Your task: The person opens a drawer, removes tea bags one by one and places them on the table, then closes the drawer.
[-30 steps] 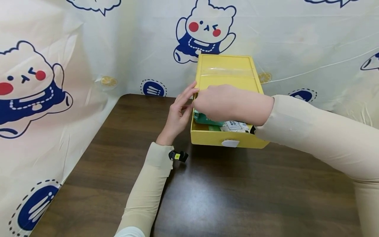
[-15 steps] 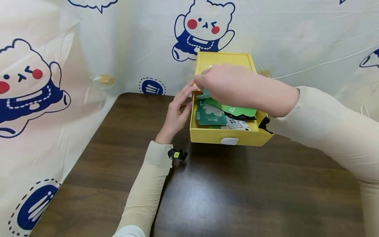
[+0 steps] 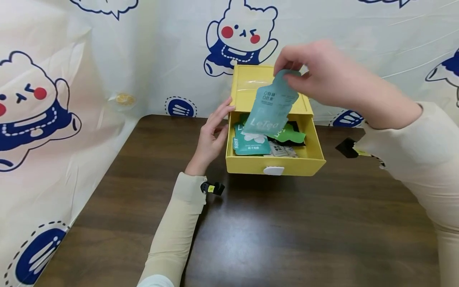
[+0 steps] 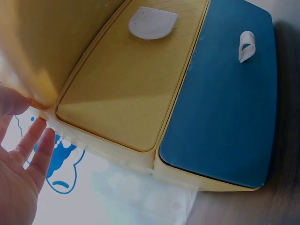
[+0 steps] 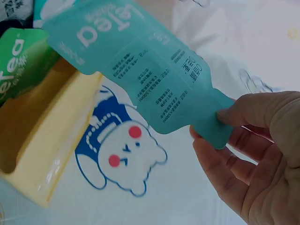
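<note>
My right hand [image 3: 326,75] pinches a teal bottle-shaped tea packet [image 3: 270,109] by its narrow neck, between thumb and fingers. The packet hangs tilted above the yellow drawer [image 3: 247,165], its printed side showing in the right wrist view as well. Inside the pulled-out drawer lie a darker teal tea packet [image 3: 252,143], a bright green packet [image 3: 293,136] and a white printed packet [image 3: 281,150]. With fairly straight fingers my left hand [image 3: 210,135] touches the left side of the drawer unit [image 3: 252,73], near its top edge.
Below the open drawer, the left wrist view shows a yellow drawer front [image 4: 126,79] with a white pull tab and a blue drawer front [image 4: 220,98]. The unit stands on a dark wooden table [image 3: 305,239], against a cartoon-printed cloth [image 3: 172,52].
My right hand has come up out of the drawer and moved right, bringing the teal tea packet with it. The packets left in the drawer are now uncovered. The left hand has stayed put.
</note>
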Available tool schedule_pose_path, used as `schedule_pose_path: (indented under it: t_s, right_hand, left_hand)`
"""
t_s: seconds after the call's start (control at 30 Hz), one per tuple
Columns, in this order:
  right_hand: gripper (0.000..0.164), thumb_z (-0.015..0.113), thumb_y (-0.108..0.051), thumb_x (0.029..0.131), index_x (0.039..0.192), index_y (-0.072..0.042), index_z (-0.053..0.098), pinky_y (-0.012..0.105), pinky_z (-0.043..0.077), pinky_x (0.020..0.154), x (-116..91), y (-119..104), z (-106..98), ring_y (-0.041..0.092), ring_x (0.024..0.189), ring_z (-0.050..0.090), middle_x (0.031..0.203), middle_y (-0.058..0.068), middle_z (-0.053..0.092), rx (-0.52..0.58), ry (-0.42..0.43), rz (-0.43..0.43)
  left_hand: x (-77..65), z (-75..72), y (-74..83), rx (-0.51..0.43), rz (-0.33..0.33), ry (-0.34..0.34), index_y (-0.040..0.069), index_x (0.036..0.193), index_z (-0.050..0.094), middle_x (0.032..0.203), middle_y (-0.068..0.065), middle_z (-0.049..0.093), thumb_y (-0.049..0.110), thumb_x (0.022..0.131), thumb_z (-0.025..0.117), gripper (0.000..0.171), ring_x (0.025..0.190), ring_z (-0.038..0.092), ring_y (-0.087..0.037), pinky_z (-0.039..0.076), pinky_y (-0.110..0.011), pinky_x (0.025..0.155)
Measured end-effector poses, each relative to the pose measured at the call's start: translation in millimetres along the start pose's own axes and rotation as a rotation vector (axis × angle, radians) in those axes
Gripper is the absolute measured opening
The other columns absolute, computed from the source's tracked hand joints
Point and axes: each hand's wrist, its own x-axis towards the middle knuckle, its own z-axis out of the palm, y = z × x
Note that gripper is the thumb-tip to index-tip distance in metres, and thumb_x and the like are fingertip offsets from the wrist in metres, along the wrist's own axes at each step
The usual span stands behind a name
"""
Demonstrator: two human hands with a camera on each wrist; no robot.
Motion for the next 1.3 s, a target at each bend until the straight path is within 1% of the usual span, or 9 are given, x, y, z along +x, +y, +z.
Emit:
schedule_pose_path:
  t_s: [0.17, 0.3, 0.37, 0.47, 0.7, 0.83, 0.97, 1.13, 1.3]
  right_hand:
    - [0.017, 0.057, 0.001, 0.086, 0.101, -0.004, 0.063, 0.007, 0.042, 0.062, -14.8, 17.1, -10.9, 0.01, 0.084, 0.051, 0.095, 0.004, 0.062, -0.042, 0.123, 0.048]
    - [0.02, 0.057, -0.005, 0.088, 0.105, -0.009, 0.066, 0.008, 0.042, 0.065, -26.2, 30.5, -16.8, 0.007, 0.082, 0.049, 0.092, 0.002, 0.061, -0.011, 0.202, 0.154]
    - [0.02, 0.058, -0.007, 0.088, 0.106, -0.01, 0.067, 0.01, 0.043, 0.067, -32.0, 37.5, -18.7, 0.009, 0.081, 0.051, 0.09, 0.003, 0.061, 0.057, 0.244, 0.227]
    - [0.021, 0.059, -0.007, 0.087, 0.107, -0.009, 0.067, 0.008, 0.046, 0.07, -42.2, 49.9, -22.0, 0.014, 0.08, 0.055, 0.093, 0.005, 0.06, 0.252, 0.312, 0.363]
    - [0.033, 0.069, 0.003, 0.075, 0.107, 0.005, 0.063, 0.023, 0.053, 0.063, -83.5, 97.2, -22.5, 0.02, 0.087, 0.056, 0.103, 0.011, 0.06, 1.056, 0.614, 0.665]
    - [0.034, 0.066, 0.003, 0.079, 0.112, 0.003, 0.062, 0.025, 0.055, 0.06, -118.0, 132.2, -15.9, 0.019, 0.091, 0.055, 0.113, 0.007, 0.057, 1.237, 0.722, 0.795]
    - [0.027, 0.06, 0.006, 0.083, 0.11, 0.003, 0.063, 0.028, 0.056, 0.058, -152.6, 163.9, 0.5, 0.019, 0.083, 0.06, 0.107, 0.005, 0.06, 1.395, 0.733, 0.856]
    - [0.023, 0.052, 0.013, 0.086, 0.1, 0.002, 0.066, 0.032, 0.056, 0.06, -189.6, 193.5, 31.6, 0.024, 0.077, 0.064, 0.093, 0.011, 0.068, 1.621, 0.636, 0.913]
    - [0.026, 0.046, 0.013, 0.089, 0.094, -0.002, 0.066, 0.03, 0.055, 0.067, -221.0, 211.8, 70.2, 0.022, 0.079, 0.063, 0.088, 0.011, 0.066, 1.646, 0.507, 1.019]
  left_hand:
    - [-2.4, 2.7, -0.4, -0.009, 0.006, 0.002, -0.001, 0.127, 0.049, 0.143, -0.015, 0.036, -0.014, 0.087, 0.047, 0.042, 0.123, 0.036, -0.014, 0.051, -0.047, 0.077]
    - [-4.6, 2.7, 1.2, -0.01, -0.006, 0.01, 0.0, 0.127, 0.049, 0.143, -0.014, 0.036, -0.015, 0.086, 0.047, 0.043, 0.124, 0.034, -0.016, 0.052, -0.047, 0.078]
    - [-5.9, 1.7, 2.3, -0.007, -0.016, 0.016, 0.0, 0.127, 0.05, 0.143, -0.014, 0.036, -0.015, 0.086, 0.047, 0.044, 0.125, 0.034, -0.015, 0.051, -0.047, 0.078]
    - [-7.4, -0.3, 3.3, -0.004, -0.03, 0.022, 0.0, 0.127, 0.049, 0.143, -0.014, 0.036, -0.015, 0.086, 0.047, 0.044, 0.125, 0.034, -0.015, 0.051, -0.048, 0.079]
    - [-5.7, 0.7, 3.2, -0.026, -0.019, 0.027, -0.002, 0.127, 0.049, 0.143, -0.015, 0.036, -0.016, 0.086, 0.046, 0.043, 0.126, 0.033, -0.018, 0.051, -0.05, 0.079]
    - [-3.3, 2.8, 4.0, -0.032, -0.016, 0.027, -0.003, 0.127, 0.048, 0.143, -0.016, 0.035, -0.014, 0.086, 0.046, 0.042, 0.126, 0.033, -0.019, 0.05, -0.051, 0.079]
    - [-1.3, 3.5, 4.8, -0.031, -0.022, 0.029, -0.003, 0.127, 0.048, 0.143, -0.015, 0.036, -0.013, 0.087, 0.046, 0.042, 0.126, 0.033, -0.018, 0.051, -0.048, 0.08]
    - [1.1, 4.5, 4.3, -0.051, -0.03, 0.036, -0.003, 0.127, 0.047, 0.143, -0.014, 0.036, -0.012, 0.088, 0.045, 0.04, 0.127, 0.032, -0.018, 0.05, -0.036, 0.084]
    - [3.3, 8.7, 1.1, -0.09, -0.006, 0.03, -0.005, 0.127, 0.047, 0.143, -0.017, 0.035, -0.011, 0.09, 0.044, 0.037, 0.129, 0.028, -0.021, 0.046, -0.035, 0.091]
